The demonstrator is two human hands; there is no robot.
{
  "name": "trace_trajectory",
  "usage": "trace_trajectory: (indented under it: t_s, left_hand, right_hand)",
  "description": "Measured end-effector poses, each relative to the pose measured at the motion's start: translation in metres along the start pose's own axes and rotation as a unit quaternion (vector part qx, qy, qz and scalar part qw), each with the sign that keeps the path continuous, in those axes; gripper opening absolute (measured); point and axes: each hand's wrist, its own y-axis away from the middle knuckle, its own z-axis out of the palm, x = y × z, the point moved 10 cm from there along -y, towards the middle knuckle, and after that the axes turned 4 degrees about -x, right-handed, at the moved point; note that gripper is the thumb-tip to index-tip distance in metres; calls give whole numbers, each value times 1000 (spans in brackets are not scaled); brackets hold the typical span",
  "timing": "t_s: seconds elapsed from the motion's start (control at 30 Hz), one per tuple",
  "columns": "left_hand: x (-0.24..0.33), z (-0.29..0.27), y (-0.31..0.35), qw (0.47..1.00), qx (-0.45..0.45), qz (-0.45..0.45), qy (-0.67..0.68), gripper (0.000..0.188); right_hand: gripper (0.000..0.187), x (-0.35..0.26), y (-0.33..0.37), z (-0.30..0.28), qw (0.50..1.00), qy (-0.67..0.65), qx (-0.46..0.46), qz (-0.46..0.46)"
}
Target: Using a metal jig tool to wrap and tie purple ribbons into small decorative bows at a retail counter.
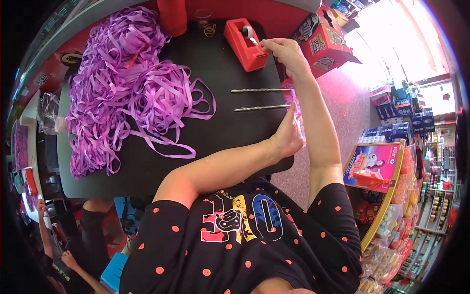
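Note:
A red tape dispenser (248, 55) stands at the far right of the black table. My right hand (289, 54) is at its side, thumb and finger pinched on the end of the tape (254, 42). Two thin twisted metal rods (259, 108) stick out side by side over the table's right part. Purple ribbon (293, 97) is around their right ends. My left hand (288, 133) holds this ribbon there, its fingers partly hidden behind my right forearm. A big loose heap of purple ribbon (105, 93) covers the table's left side.
Tan rubber bands (209, 30) and a red cylinder (172, 17) are at the table's far edge. A red carton (325, 44) stands beyond the right corner. Packed shop shelves (431, 196) line the right. Another person's hand (69, 259) shows at lower left, near a blue stool (115, 272).

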Motion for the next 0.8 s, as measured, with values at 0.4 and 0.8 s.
trace_trajectory:
  t_s: [0.4,0.8]
  left_hand:
    - [-8,-24,-6,998,68,-11,-7,75]
    - [-3,-33,-6,996,93,-3,-7,72]
  right_hand:
    - [23,24,-27,11,990,-72,-63,100]
    - [21,16,26,4,983,-159,-63,63]
